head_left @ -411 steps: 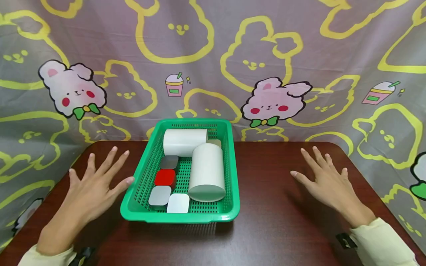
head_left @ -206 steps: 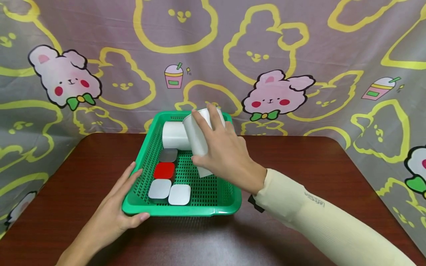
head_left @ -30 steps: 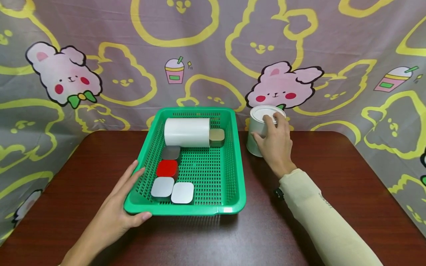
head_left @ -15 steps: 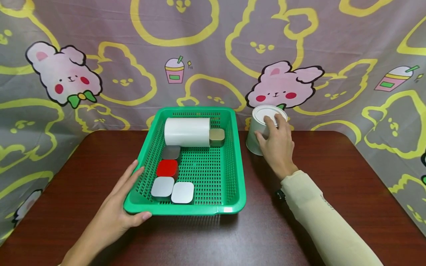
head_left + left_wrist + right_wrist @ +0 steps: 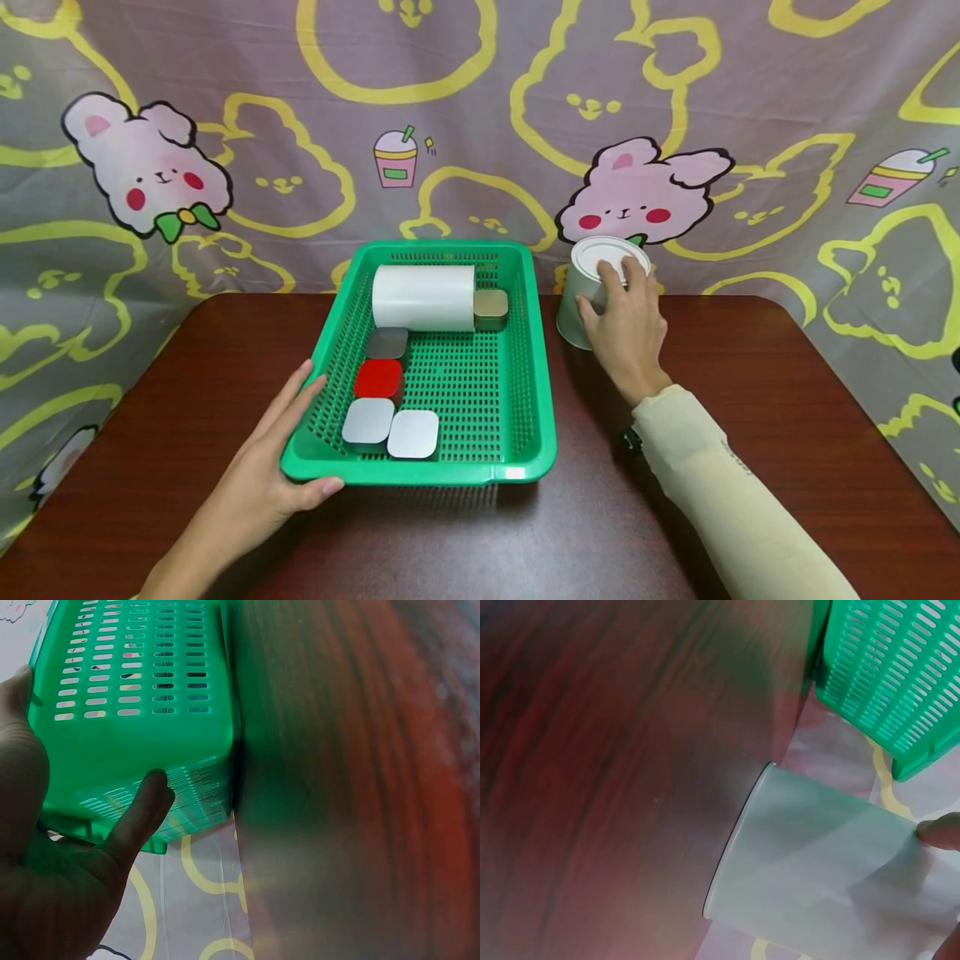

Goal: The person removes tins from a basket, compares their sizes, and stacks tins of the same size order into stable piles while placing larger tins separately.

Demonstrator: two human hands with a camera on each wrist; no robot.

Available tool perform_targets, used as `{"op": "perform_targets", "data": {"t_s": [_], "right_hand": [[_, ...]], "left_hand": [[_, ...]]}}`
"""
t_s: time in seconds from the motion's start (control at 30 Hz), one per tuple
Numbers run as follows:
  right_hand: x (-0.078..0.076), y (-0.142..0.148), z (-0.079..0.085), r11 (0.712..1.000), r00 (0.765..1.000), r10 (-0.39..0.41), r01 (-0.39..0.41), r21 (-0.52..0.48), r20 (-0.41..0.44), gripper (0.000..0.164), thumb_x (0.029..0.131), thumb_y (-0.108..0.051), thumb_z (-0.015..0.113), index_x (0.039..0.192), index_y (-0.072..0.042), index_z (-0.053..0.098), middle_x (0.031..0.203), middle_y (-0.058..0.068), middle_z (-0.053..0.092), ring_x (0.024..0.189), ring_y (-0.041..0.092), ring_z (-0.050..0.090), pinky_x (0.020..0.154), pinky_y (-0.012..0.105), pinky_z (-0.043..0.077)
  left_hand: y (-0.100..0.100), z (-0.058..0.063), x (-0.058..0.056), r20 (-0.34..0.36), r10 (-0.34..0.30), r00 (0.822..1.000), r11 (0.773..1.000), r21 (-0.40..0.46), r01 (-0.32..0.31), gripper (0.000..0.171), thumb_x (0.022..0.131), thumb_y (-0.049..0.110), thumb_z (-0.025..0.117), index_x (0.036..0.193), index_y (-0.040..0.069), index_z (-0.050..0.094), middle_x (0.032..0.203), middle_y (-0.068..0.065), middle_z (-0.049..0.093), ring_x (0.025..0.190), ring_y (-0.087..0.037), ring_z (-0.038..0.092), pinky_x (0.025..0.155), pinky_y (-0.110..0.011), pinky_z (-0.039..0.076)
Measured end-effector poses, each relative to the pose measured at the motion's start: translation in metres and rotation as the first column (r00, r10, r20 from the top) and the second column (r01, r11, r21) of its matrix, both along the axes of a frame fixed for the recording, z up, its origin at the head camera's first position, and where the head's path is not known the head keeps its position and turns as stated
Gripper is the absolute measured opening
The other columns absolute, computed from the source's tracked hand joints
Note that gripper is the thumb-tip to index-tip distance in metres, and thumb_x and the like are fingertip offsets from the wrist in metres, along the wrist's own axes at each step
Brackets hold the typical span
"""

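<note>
Upright on the brown table, just right of the green basket, stands a pale cylindrical can (image 5: 573, 312) with a recessed lid. My right hand (image 5: 626, 333) grips its upper part, fingertips over the lid's rim and thumb on the near left side. The can's base meets the table in the right wrist view. My left hand (image 5: 258, 475) holds the near left corner of the basket (image 5: 405, 475), thumb at the front and fingers along the left side. Inside the basket, a similar white can (image 5: 423, 298) lies on its side across the back.
Small square tins line the basket's left side: a dark grey one (image 5: 387, 342), a red one (image 5: 378, 379) and a silver one (image 5: 368, 422). A white tin (image 5: 414, 434) sits beside the silver one, a beige tin (image 5: 491, 308) at the back right. A patterned curtain (image 5: 465, 108) hangs behind.
Since the earliest frame, my left hand has taken the basket's corner, and my right hand has moved the can from the basket to the table. In the last second, the can shifted only slightly.
</note>
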State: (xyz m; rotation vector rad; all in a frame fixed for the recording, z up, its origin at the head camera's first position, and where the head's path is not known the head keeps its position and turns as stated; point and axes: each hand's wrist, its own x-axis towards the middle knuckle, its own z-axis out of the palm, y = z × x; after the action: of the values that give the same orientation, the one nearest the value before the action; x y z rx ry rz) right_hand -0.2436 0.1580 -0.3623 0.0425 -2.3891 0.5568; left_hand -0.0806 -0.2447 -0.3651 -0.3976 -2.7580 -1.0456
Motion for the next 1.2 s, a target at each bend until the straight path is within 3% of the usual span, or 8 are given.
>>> {"op": "perform_targets", "data": {"t_s": [0.23,0.43,0.57,0.67,0.8,0.93,1.13,1.2], "right_hand": [[0.002,0.000,0.005,1.000,1.000,-0.005,0.005,0.002,0.013,0.053,0.083,-0.029,0.077,0.130,-0.011,0.060,0.139,0.021,0.048,0.136,0.051,0.038,0.091,0.072,0.042],[0.005,0.000,0.013,1.000,0.999,0.021,-0.022,0.017,0.046,0.063,0.082,-0.031,0.077,0.136,-0.008,0.054,0.142,0.023,0.044,0.138,0.052,0.033,0.105,0.071,0.030],[0.011,0.001,0.020,0.999,0.996,0.032,-0.034,0.020,0.079,0.068,0.083,-0.032,0.077,0.140,-0.008,0.050,0.144,0.025,0.043,0.141,0.051,0.028,0.109,0.072,0.021],[0.016,-0.001,0.027,0.997,0.997,0.065,-0.066,0.033,0.052,0.069,0.082,-0.032,0.077,0.141,-0.009,0.050,0.144,0.024,0.043,0.142,0.049,0.029,0.111,0.071,0.020],[0.023,-0.008,0.038,0.987,0.988,0.152,-0.151,0.050,-0.009,0.070,0.081,-0.030,0.079,0.141,-0.012,0.049,0.145,0.020,0.044,0.138,0.042,0.037,0.102,0.065,0.038],[0.029,-0.018,0.051,0.964,0.964,0.265,-0.265,0.031,-0.011,0.072,0.082,-0.029,0.079,0.143,-0.012,0.047,0.145,0.016,0.044,0.132,0.036,0.043,0.087,0.060,0.051],[0.027,-0.033,0.069,0.887,0.883,0.462,-0.459,-0.051,0.086,0.072,0.084,-0.025,0.078,0.145,-0.007,0.046,0.143,0.013,0.049,0.131,0.030,0.046,0.103,0.051,0.045],[0.023,-0.037,0.074,0.860,0.847,0.511,-0.504,-0.086,0.149,0.072,0.084,-0.026,0.078,0.145,-0.007,0.045,0.142,0.012,0.051,0.131,0.030,0.047,0.105,0.050,0.043]], "left_hand": [[0.000,0.000,0.000,0.007,0.011,1.000,1.000,-0.018,-0.011,0.110,0.067,0.031,0.090,0.156,0.029,0.026,0.165,0.006,0.013,0.135,-0.030,0.036,0.089,-0.053,0.044],[-0.001,-0.001,0.000,0.009,0.007,1.000,1.000,0.001,-0.007,0.110,0.067,0.030,0.090,0.156,0.028,0.026,0.165,0.005,0.013,0.135,-0.032,0.035,0.089,-0.060,0.043],[-0.001,-0.002,0.001,-0.001,0.007,1.000,1.000,0.001,-0.007,0.110,0.066,0.030,0.091,0.156,0.029,0.027,0.165,0.007,0.014,0.136,-0.023,0.034,0.099,-0.029,0.041],[-0.002,-0.003,0.001,-0.014,0.000,1.000,1.000,0.007,0.000,0.110,0.066,0.029,0.091,0.156,0.029,0.028,0.165,0.007,0.014,0.137,-0.012,0.031,0.092,-0.007,0.029],[-0.002,-0.003,0.001,-0.014,0.000,1.000,1.000,0.008,0.000,0.110,0.066,0.029,0.091,0.156,0.030,0.027,0.165,0.007,0.014,0.136,-0.008,0.030,0.091,-0.006,0.028],[-0.003,-0.003,0.001,-0.010,0.004,1.000,1.000,0.001,-0.004,0.110,0.066,0.030,0.091,0.156,0.031,0.027,0.165,0.008,0.014,0.136,-0.011,0.032,0.092,-0.009,0.031],[-0.002,-0.003,0.000,-0.008,0.007,1.000,1.000,-0.011,-0.007,0.110,0.066,0.030,0.091,0.156,0.030,0.027,0.165,0.008,0.014,0.135,-0.021,0.035,0.093,-0.021,0.040],[-0.002,-0.003,0.000,-0.010,0.006,1.000,1.000,-0.012,-0.006,0.109,0.067,0.031,0.091,0.156,0.030,0.028,0.165,0.008,0.014,0.135,-0.021,0.035,0.091,-0.015,0.037]]}}
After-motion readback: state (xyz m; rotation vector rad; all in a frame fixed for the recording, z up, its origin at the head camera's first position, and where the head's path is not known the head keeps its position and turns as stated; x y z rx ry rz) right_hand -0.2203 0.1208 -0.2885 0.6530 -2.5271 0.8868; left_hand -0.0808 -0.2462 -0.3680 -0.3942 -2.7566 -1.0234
